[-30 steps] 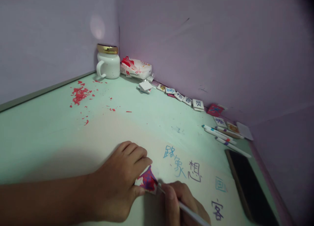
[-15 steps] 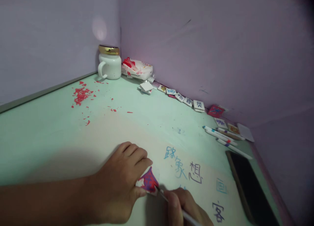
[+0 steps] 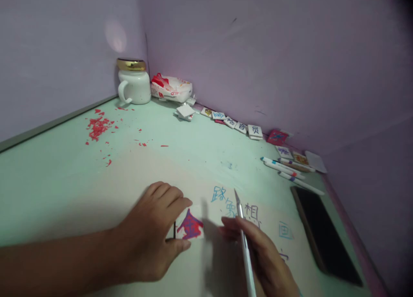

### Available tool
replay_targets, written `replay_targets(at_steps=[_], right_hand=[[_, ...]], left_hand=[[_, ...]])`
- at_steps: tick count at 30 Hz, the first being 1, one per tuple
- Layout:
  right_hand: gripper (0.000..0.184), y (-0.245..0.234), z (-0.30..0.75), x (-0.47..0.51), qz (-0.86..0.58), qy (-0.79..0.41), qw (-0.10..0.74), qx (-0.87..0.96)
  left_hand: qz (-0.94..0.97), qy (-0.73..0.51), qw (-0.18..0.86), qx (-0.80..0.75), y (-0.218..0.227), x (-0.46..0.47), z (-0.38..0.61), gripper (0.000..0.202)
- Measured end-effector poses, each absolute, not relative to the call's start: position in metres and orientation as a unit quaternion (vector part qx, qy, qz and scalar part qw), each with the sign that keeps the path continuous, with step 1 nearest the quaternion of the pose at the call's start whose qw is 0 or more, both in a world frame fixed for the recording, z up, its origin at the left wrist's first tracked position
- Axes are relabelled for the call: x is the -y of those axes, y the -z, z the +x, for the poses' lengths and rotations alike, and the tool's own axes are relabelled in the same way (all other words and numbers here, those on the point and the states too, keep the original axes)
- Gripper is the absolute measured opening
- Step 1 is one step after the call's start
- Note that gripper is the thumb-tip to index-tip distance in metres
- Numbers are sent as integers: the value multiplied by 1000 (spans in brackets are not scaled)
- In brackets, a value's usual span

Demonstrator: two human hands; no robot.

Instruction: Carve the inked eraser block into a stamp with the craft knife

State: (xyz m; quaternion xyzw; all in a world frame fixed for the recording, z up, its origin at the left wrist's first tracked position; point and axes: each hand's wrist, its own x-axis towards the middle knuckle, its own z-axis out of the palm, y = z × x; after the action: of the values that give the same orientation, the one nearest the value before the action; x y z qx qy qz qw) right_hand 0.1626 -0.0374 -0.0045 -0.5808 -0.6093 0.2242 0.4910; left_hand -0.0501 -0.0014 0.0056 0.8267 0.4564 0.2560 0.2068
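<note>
My left hand [image 3: 155, 232] pinches a small white tile [image 3: 189, 226] painted red and purple, pressing it flat on the pale green table [image 3: 58, 180]. My right hand [image 3: 261, 256] grips a thin white craft knife [image 3: 244, 241]. Its blade points up and away, lifted just right of the tile. Blue and purple characters [image 3: 238, 208] are written on the table under the knife.
A white lidded mug [image 3: 134, 82] and a crumpled packet [image 3: 171, 87] stand in the far corner. Several lettered tiles [image 3: 238, 127] line the right wall. Marker pens [image 3: 288, 172] and a dark phone [image 3: 322, 234] lie at right. Red scraps [image 3: 98, 127] litter the left.
The knife tip has lifted off the tile and now points upward. The tile has been turned and laid flatter under my left fingers. The view has shifted a little.
</note>
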Motion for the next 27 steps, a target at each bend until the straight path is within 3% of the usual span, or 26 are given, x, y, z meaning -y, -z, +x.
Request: replay_targets(at_steps=[5,8,11,15,18,23,27], right_hand=[[20,-2,175,19,-480,-415,518,574],[16,-6,176,13,-484,-451,506,554],[8,-9,176,14,-549,-401,435,591],[27,-13,182,20,-507,-224,323,767],[30,-13,183,23,-480,-126,275,823],[31,-11,182,23,-490,-64,204,845],[20,-9,183,24,-467,-41,180,865]], left_hand=[[835,-243,171,-464,-6,3,-50,58],[841,-242,163,-455,-6,3,-50,55],[845,-240,164,-449,-6,2,-49,45],[843,-248,175,-444,-5,1,-49,38],[841,-259,174,-443,-5,1,-49,39],[842,-260,177,-439,-5,1,-50,39],[841,-258,183,-438,-4,1,-51,39]])
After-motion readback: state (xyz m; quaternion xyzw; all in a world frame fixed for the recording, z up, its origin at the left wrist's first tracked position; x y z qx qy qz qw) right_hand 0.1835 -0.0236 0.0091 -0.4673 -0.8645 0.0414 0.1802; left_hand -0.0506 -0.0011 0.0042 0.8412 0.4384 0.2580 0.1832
